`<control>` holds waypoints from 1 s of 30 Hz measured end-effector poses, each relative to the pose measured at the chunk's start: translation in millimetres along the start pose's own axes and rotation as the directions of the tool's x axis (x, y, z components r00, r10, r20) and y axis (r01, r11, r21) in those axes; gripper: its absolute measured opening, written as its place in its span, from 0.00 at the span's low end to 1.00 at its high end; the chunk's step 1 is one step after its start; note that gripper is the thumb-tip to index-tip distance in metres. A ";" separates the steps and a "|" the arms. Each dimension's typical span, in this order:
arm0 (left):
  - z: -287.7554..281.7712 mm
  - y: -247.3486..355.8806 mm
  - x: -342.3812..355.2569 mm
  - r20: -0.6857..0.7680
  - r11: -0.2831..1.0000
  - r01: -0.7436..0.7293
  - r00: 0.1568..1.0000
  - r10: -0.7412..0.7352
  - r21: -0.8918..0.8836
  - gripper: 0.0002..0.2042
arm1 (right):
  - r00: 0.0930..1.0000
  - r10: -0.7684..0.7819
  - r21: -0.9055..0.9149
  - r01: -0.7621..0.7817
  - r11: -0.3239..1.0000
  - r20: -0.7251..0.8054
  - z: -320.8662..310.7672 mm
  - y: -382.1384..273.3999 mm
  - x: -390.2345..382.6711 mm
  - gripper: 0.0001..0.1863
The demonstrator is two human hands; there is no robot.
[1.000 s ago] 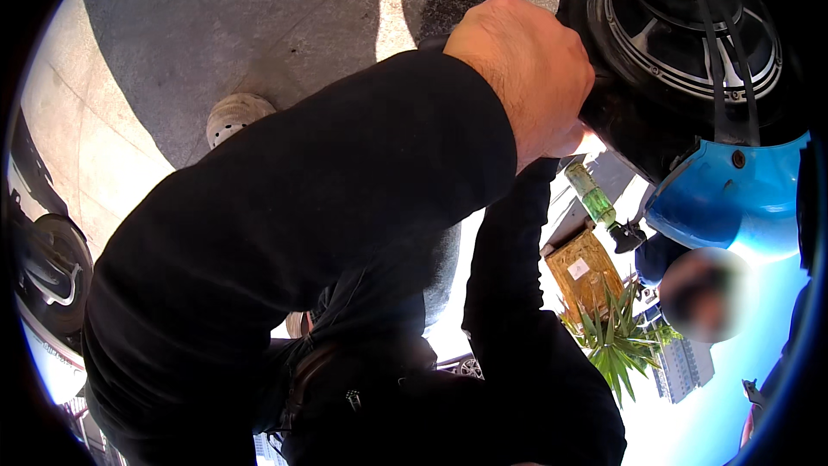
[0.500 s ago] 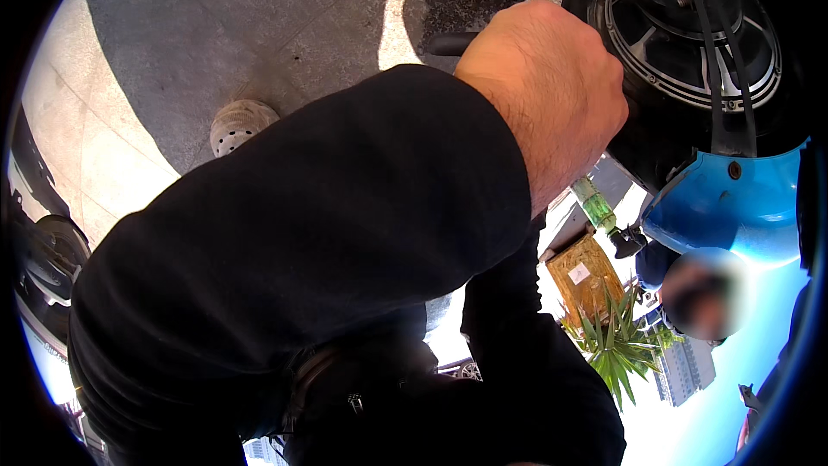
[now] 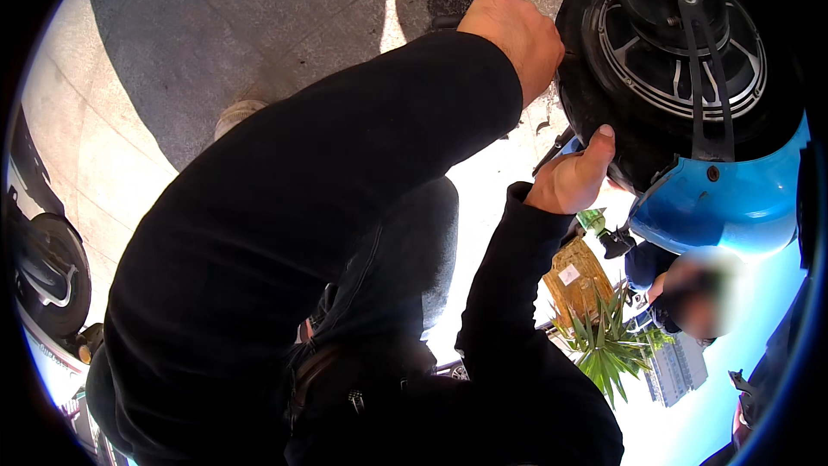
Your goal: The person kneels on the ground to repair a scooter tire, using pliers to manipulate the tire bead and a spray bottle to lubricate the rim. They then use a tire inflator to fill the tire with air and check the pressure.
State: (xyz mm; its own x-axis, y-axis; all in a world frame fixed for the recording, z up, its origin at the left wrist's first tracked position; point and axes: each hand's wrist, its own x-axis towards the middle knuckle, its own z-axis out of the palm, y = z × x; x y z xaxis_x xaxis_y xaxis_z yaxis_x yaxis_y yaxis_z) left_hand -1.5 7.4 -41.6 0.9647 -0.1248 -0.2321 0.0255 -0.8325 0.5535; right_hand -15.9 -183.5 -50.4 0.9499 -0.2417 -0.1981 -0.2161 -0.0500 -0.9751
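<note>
My left hand (image 3: 515, 45) is closed in a fist around a dark bar-like handle (image 3: 445, 23), whose end sticks out on its left side. What lies beyond the fist is hidden. Just right of it stands a wheel with a black tyre (image 3: 595, 112) and a black hub (image 3: 642, 47) with silver rings. Lower down, my right hand (image 3: 571, 177) is at the tyre's edge, thumb raised along its side; the other fingers are mostly out of sight. A forked black bracket (image 3: 712, 138) links the hub to a glossy blue fender (image 3: 729, 203).
Grey paving (image 3: 233, 26) spreads at upper left, partly shaded. Another vehicle's wheel (image 3: 60, 272) stands at the far left. Beyond my right hand are a green bottle (image 3: 592, 221), a wooden board (image 3: 580, 280), a spiky plant (image 3: 608, 345) and another person (image 3: 651, 267).
My left fist has moved up and left, away from the wheel, with the dark handle. My right hand, hidden before behind the left, now shows beside the tyre.
</note>
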 end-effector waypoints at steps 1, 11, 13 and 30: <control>-2.2 3.8 2.6 0.058 0.999 -0.025 0.998 0.023 0.026 0.10 | 1.000 0.000 0.009 0.000 1.000 0.018 3.9 1.0 -0.6 0.25; -27.5 33.4 -26.6 -0.060 0.979 -0.136 0.990 0.128 -0.153 0.09 | 0.836 0.247 0.196 -0.382 0.903 0.491 -6.3 24.6 20.9 0.37; -21.1 32.8 -16.7 -0.053 0.973 -0.180 0.983 0.174 -0.146 0.10 | 0.924 0.225 0.139 -0.278 0.951 0.309 -12.5 36.2 29.5 0.38; -4.0 32.9 -18.5 -0.051 0.991 -0.133 0.990 0.134 0.020 0.09 | 0.994 0.061 0.002 -0.061 0.998 0.090 -4.6 -2.2 7.4 0.27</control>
State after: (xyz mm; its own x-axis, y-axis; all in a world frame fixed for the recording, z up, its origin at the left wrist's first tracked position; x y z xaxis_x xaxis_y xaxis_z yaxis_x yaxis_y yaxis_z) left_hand -17.5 -15.6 -15.9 0.9714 -0.2075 -0.1153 -0.1081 -0.8190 0.5635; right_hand -9.5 -189.6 -49.2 0.9515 -0.1556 -0.2655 -0.2737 -0.0335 -0.9612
